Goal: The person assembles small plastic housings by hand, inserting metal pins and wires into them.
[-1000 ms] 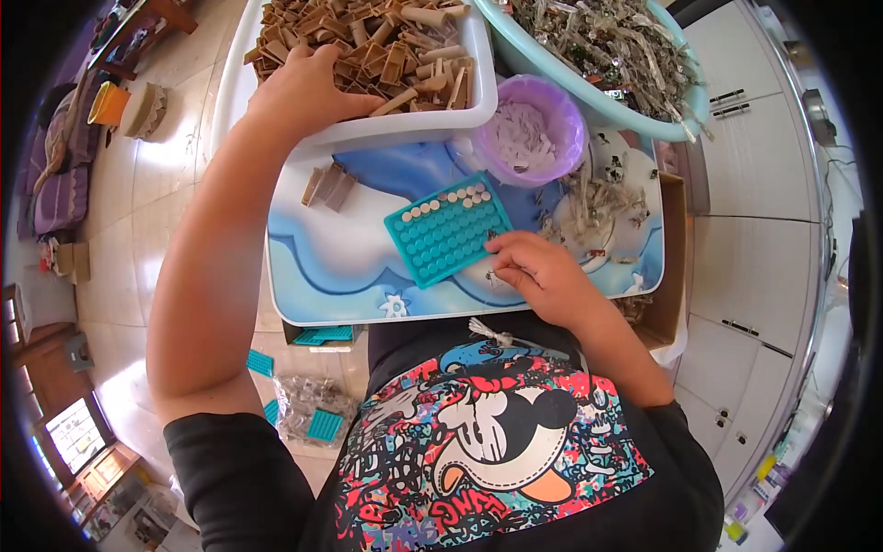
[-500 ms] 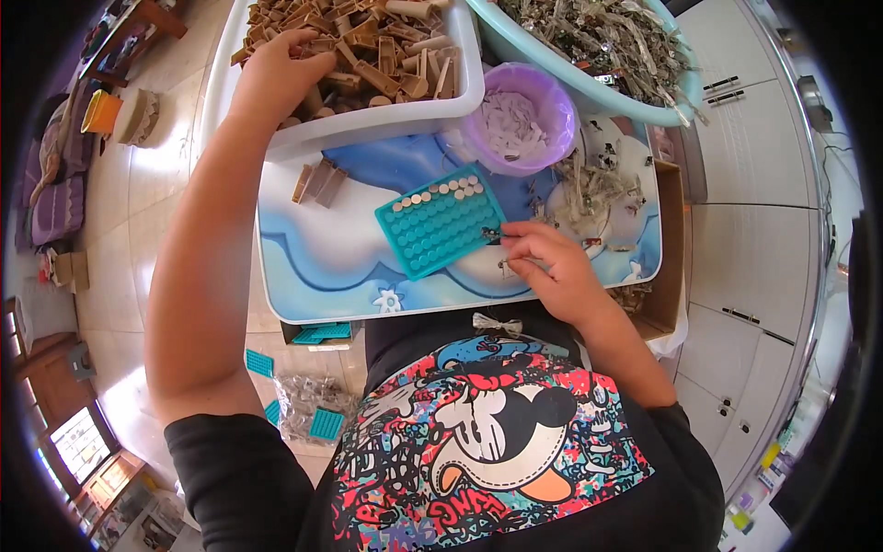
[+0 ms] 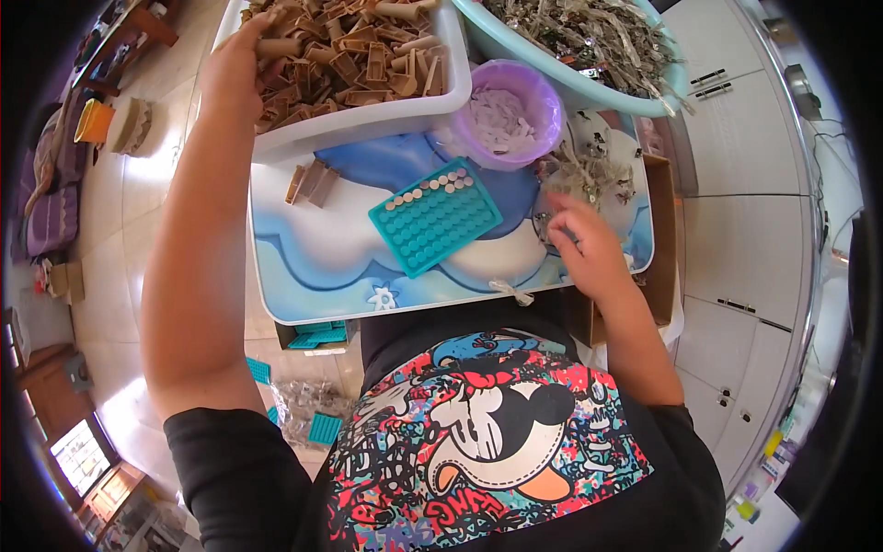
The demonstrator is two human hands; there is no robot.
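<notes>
My left hand (image 3: 233,75) is at the left side of a white bin (image 3: 368,118) heaped with brown plastic pieces (image 3: 386,60). Its fingers curl round one brown tube-like piece (image 3: 279,48), partly hidden by the hand. Over the right part of the table, my right hand (image 3: 586,241) is slightly blurred, index finger and thumb apart, with nothing visible between them. It is beside a loose pile of clear plastic bits with small metal parts (image 3: 593,170). A teal tray with round wells (image 3: 432,230) lies mid-table, several pale discs (image 3: 425,188) along its far edge.
A purple-lined tub (image 3: 547,115) of white slips stands behind the tray. At the far right is a pale-teal basin (image 3: 589,87) of clear strips. Two brown pieces (image 3: 313,184) sit on the table's left. A cardboard box (image 3: 662,221) adjoins its right edge.
My left hand has shifted left within the bin. My right hand has moved right, away from the tray to the clear pile; the small dark part once at its fingertips is gone from the tray's edge.
</notes>
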